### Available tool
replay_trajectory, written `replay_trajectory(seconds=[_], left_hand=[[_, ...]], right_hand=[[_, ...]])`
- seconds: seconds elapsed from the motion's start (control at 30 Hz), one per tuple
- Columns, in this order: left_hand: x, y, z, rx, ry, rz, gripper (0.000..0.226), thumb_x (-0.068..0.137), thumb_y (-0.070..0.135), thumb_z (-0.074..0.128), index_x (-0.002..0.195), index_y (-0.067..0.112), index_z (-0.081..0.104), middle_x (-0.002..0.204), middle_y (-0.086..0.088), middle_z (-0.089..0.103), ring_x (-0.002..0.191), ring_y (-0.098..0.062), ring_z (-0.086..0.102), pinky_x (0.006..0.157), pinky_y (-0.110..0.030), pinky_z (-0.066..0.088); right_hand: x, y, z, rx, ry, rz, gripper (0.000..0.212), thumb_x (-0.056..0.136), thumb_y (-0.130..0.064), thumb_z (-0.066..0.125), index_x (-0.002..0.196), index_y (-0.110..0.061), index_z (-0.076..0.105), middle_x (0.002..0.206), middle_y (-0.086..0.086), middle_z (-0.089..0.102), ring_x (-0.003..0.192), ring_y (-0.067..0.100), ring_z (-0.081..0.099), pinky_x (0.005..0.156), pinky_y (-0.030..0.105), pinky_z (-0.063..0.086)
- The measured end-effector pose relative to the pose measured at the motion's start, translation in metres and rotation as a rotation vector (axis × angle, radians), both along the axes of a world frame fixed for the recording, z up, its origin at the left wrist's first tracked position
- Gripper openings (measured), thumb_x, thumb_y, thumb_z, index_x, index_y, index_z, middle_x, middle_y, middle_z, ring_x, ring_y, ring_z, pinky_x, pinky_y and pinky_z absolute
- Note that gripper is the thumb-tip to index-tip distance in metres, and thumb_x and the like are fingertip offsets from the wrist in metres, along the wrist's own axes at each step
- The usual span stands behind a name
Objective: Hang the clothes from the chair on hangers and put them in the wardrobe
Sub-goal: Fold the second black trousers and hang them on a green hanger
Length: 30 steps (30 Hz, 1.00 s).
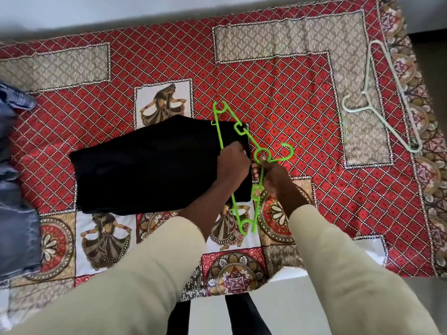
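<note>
At the centre of a red patterned bedspread (302, 105), a folded black garment (150, 165) lies flat with a green plastic hanger (242, 141) at its 3 o'clock edge. The left hand (233, 163) pinches the garment's edge at the hanger bar; the right hand (275, 177) grips the hanger's neck. A pale hanger (387, 97) lies at 2 o'clock, denim clothing (14, 189) at 9 o'clock.

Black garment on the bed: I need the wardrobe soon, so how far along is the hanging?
Nothing looks hung yet. In hand: the left hand feeds the black garment onto the green hanger, held by the right hand. Left: denim clothes at the left edge, a pale hanger unused, wardrobe out of view.
</note>
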<state>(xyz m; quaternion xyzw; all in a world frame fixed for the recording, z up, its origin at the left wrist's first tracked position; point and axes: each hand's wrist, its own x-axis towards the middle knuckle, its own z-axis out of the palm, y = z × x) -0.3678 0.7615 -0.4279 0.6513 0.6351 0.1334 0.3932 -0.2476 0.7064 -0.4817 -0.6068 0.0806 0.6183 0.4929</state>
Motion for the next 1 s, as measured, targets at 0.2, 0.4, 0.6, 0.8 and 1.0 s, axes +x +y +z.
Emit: replay_trajectory(seconds=[0.2, 0.4, 0.6, 0.8, 1.0], left_hand=[[0.028, -0.007, -0.029, -0.116, 0.402, -0.106, 0.027, 0.084, 0.026, 0.067, 0.097, 0.003, 0.066, 0.097, -0.013, 0.069, 0.089, -0.031, 0.069, 0.065, -0.034, 0.054], [0.051, -0.007, -0.040, -0.043, 0.622, -0.276, 0.039, 0.093, 0.017, 0.053, 0.122, -0.010, 0.055, 0.118, -0.020, 0.059, 0.105, -0.031, 0.064, 0.076, -0.034, 0.056], [0.036, 0.003, -0.021, -0.102, 0.440, -0.364, 0.092, 0.091, 0.014, 0.060, 0.155, 0.008, -0.005, 0.101, -0.021, 0.062, 0.091, -0.034, 0.064, 0.066, -0.038, 0.052], [-0.014, 0.037, 0.041, -0.285, 0.228, -0.390, 0.018, 0.092, 0.007, 0.047, 0.077, 0.001, 0.055, 0.074, -0.012, 0.055, 0.079, -0.035, 0.059, 0.057, -0.031, 0.042], [-0.121, 0.069, 0.104, -0.400, -0.237, -0.212, 0.049, 0.089, -0.011, 0.041, 0.120, 0.016, 0.069, 0.112, -0.003, 0.064, 0.078, -0.013, 0.067, 0.063, -0.027, 0.055]], right_hand=[[-0.002, 0.000, -0.034, -0.052, -0.117, -0.140, 0.007, 0.089, -0.006, 0.067, 0.086, -0.007, 0.061, 0.072, 0.007, 0.064, 0.066, 0.021, 0.061, 0.066, 0.035, 0.053], [0.001, -0.007, -0.050, 0.041, 0.016, -0.216, 0.036, 0.084, -0.015, 0.073, 0.114, 0.002, 0.061, 0.108, 0.026, 0.066, 0.098, 0.034, 0.065, 0.096, 0.049, 0.049], [0.002, -0.007, -0.039, 0.085, 0.082, -0.290, 0.009, 0.094, -0.007, 0.060, 0.100, 0.000, 0.059, 0.075, 0.011, 0.065, 0.058, 0.017, 0.064, 0.058, 0.027, 0.056], [-0.031, 0.016, -0.009, 0.126, 0.154, -0.272, 0.010, 0.099, -0.004, 0.051, 0.093, -0.001, 0.059, 0.062, 0.005, 0.070, 0.053, 0.012, 0.067, 0.052, 0.021, 0.055], [-0.111, 0.048, 0.015, 0.149, 0.275, -0.139, 0.013, 0.100, -0.010, 0.050, 0.099, -0.005, 0.061, 0.064, 0.004, 0.069, 0.055, 0.011, 0.066, 0.056, 0.024, 0.055]])
